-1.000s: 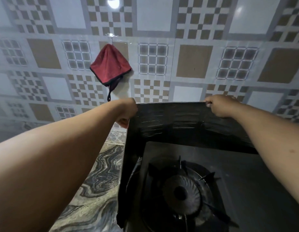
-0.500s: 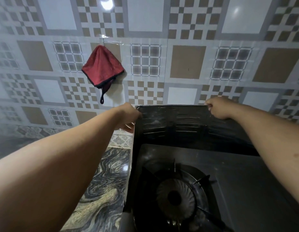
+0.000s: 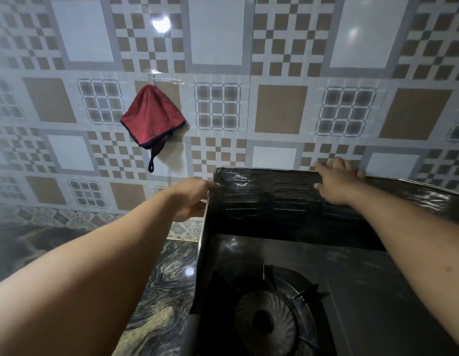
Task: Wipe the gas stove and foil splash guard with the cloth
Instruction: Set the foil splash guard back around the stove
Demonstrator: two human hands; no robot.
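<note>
Since a second ago the view has shifted left, so the foil splash guard (image 3: 287,199) and gas stove (image 3: 351,291) now sit lower right. The left hand (image 3: 191,199) still pinches the guard's left corner. The right hand (image 3: 337,182) has loosened from a fist, fingers draped over the top edge. The guard stands upright, long axis running left to right. The red cloth (image 3: 152,123) hangs on the tiled wall (image 3: 279,109), upper left.
</note>
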